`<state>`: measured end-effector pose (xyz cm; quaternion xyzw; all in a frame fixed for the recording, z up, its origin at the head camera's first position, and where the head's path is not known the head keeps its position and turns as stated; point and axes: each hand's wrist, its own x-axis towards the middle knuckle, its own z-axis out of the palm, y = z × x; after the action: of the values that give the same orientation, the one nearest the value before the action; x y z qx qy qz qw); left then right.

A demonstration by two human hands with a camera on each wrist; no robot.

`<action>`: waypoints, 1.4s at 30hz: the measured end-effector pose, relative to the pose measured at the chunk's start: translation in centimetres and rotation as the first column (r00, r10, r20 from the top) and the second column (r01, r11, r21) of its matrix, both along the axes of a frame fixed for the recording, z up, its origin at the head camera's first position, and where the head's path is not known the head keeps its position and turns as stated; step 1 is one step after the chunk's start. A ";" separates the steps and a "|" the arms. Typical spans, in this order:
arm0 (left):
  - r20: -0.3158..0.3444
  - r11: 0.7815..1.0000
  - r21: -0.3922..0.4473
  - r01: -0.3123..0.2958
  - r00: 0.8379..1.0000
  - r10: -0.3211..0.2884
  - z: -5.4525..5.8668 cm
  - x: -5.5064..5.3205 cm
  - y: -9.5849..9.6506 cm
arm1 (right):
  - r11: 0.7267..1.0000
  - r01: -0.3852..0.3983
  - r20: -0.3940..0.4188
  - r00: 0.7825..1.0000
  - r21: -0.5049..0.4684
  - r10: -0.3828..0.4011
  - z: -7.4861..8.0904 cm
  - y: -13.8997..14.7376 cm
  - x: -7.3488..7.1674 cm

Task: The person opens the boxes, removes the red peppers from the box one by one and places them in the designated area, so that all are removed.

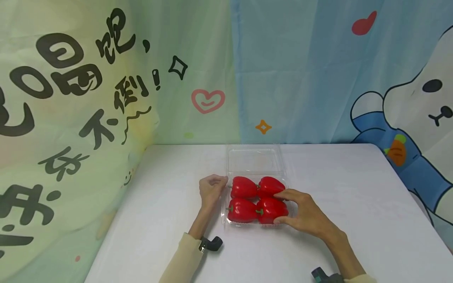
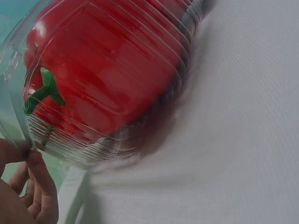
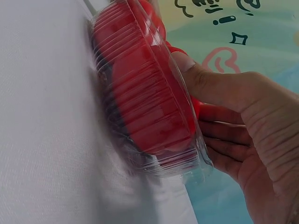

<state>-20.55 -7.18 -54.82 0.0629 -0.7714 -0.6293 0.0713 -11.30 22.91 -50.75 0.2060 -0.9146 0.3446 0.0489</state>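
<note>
Several red bell peppers with green stems sit in two rows in a clear plastic clamshell box [image 1: 225, 225] on the table. My left hand [image 1: 211, 192] pinches the box's left rim between thumb and fingertips; the left wrist view shows this pinch beside a bell pepper [image 2: 112, 70] seen through the ribbed wall. My right hand [image 1: 305, 212] holds the front right bell pepper [image 1: 271, 211], thumb at its near side and fingers at its far side. In the right wrist view the thumb lies over the box's edge against the pepper, and the fingertips are partly hidden behind it.
The box's clear lid [image 1: 254, 160] lies folded open toward the back of the white table [image 1: 354, 196]. Behind hangs a printed cloth [image 1: 301, 78] in green and blue. Each wrist carries a dark strapped device, such as the left wrist camera [image 1: 212, 244].
</note>
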 end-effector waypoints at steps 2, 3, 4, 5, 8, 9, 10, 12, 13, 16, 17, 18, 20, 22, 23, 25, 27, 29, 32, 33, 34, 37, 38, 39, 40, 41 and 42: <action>-0.003 1.000 0.004 0.000 1.000 0.000 -0.1 -0.1 -0.1 | 1.000 -0.001 0.011 1.000 0.011 0.001 0.1 0.0 0.0; -0.003 1.000 0.005 0.000 1.000 0.000 -0.1 -0.1 -0.1 | 1.000 -0.002 0.014 1.000 0.017 0.002 0.1 -0.1 0.0; -0.004 1.000 0.005 -0.001 1.000 0.001 -0.2 -0.1 -0.1 | 1.000 -0.004 0.015 1.000 0.022 0.004 0.2 -0.1 -0.1; -0.003 1.000 0.005 -0.003 1.000 0.003 -0.2 -0.1 -0.1 | 1.000 -0.007 0.016 1.000 0.025 0.006 0.2 -0.1 -0.1; -0.007 1.000 -0.001 0.000 1.000 0.000 -0.3 -0.2 -0.1 | 0.999 -0.010 0.015 1.000 0.032 0.010 0.2 -0.1 -0.2; -0.009 1.000 -0.004 0.001 1.000 -0.001 -0.3 -0.3 -0.1 | 0.999 -0.010 0.014 1.000 0.034 0.009 0.2 -0.1 -0.2; -0.013 1.000 -0.006 0.002 1.000 -0.002 -0.3 -0.3 -0.1 | 0.999 -0.008 0.013 1.000 0.036 0.008 0.2 -0.1 -0.2; -0.017 1.000 -0.006 0.003 1.000 -0.003 -0.3 -0.3 -0.1 | 0.999 -0.004 0.012 1.000 0.041 0.003 0.1 -0.1 -0.2; -0.022 1.000 -0.007 0.002 1.000 -0.002 -0.3 -0.3 -0.1 | 0.999 -0.001 0.010 1.000 0.041 0.001 0.0 -0.1 -0.2; -0.022 1.000 -0.014 -0.006 1.000 0.005 -0.2 -0.3 0.0 | 0.999 0.000 -0.002 1.000 0.040 0.000 -0.2 -0.1 -0.2; -0.022 1.000 -0.018 -0.008 1.000 0.007 -0.2 -0.3 0.0 | 0.999 -0.002 -0.007 1.000 0.036 0.002 -0.3 -0.1 -0.1; -0.023 1.000 -0.021 -0.010 1.000 0.010 -0.2 -0.2 0.0 | 1.000 -0.003 -0.013 1.000 0.031 0.003 -0.4 -0.1 -0.1; -0.018 1.000 -0.028 -0.010 1.000 0.009 -0.2 -0.1 0.0 | 1.000 -0.006 -0.027 1.000 0.023 0.007 -0.5 -0.1 -0.1; -0.022 1.000 -0.028 -0.007 1.000 0.007 -0.2 -0.1 0.0 | 1.000 -0.007 -0.041 0.999 0.014 0.008 -0.6 -0.1 0.0; -0.024 1.000 -0.025 -0.006 1.000 0.005 -0.2 -0.1 0.0 | 1.000 -0.008 -0.047 0.999 0.008 0.009 -0.6 -0.1 0.0; -0.031 1.000 -0.021 -0.002 1.000 0.001 -0.2 -0.1 0.0 | 1.000 -0.010 -0.057 0.998 0.000 0.010 -0.6 -0.1 -0.1; -0.035 1.000 -0.018 0.000 0.999 0.000 -0.2 -0.1 0.1 | 1.000 -0.010 -0.065 0.998 -0.010 0.010 -0.7 -0.1 -0.2; -0.032 1.000 -0.018 -0.001 1.000 0.001 -0.2 -0.1 0.1 | 1.000 -0.014 -0.068 0.998 -0.019 0.013 -0.7 0.0 -0.3; -0.023 1.000 -0.017 -0.002 1.000 0.002 -0.2 0.0 0.1 | 0.999 -0.021 -0.067 0.998 -0.030 0.019 -0.8 0.0 -0.3; -0.021 1.000 -0.016 -0.002 1.000 0.002 -0.2 0.0 0.1 | 0.999 -0.023 -0.065 0.998 -0.034 0.021 -0.9 0.0 -0.4; -0.020 1.000 -0.013 -0.003 1.000 0.002 -0.2 0.0 0.0 | 0.999 -0.025 -0.063 0.998 -0.037 0.022 -0.9 0.0 -0.4; -0.031 1.000 -0.004 0.001 1.000 -0.002 -0.2 0.0 0.0 | 0.998 -0.024 -0.063 0.998 -0.051 0.021 -1.0 0.1 -0.4; -0.034 1.000 -0.003 0.002 0.999 -0.002 -0.2 0.0 0.0 | 0.998 -0.024 -0.064 0.998 -0.056 0.021 -1.0 0.1 -0.4; -0.038 1.000 -0.003 0.002 0.999 -0.002 -0.2 0.0 0.0 | 0.998 -0.025 -0.065 0.998 -0.059 0.021 -1.0 0.1 -0.4; -0.041 1.000 -0.002 0.002 0.999 -0.002 -0.3 -0.1 0.0 | 0.998 -0.025 -0.066 0.998 -0.061 0.021 -1.0 0.1 -0.5; -0.047 1.000 -0.003 0.003 0.999 -0.003 -0.3 -0.1 0.1 | 0.998 -0.024 -0.067 0.998 -0.062 0.020 -1.0 0.1 -0.5; -0.047 1.000 -0.005 0.001 0.999 -0.002 -0.2 -0.1 0.1 | 0.998 -0.024 -0.067 0.998 -0.062 0.020 -0.9 0.1 -0.5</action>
<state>-20.65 -7.10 -55.06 0.0473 -0.7711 -0.6286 0.0892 -11.83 23.00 -51.67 0.2256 -0.8990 0.3665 0.0818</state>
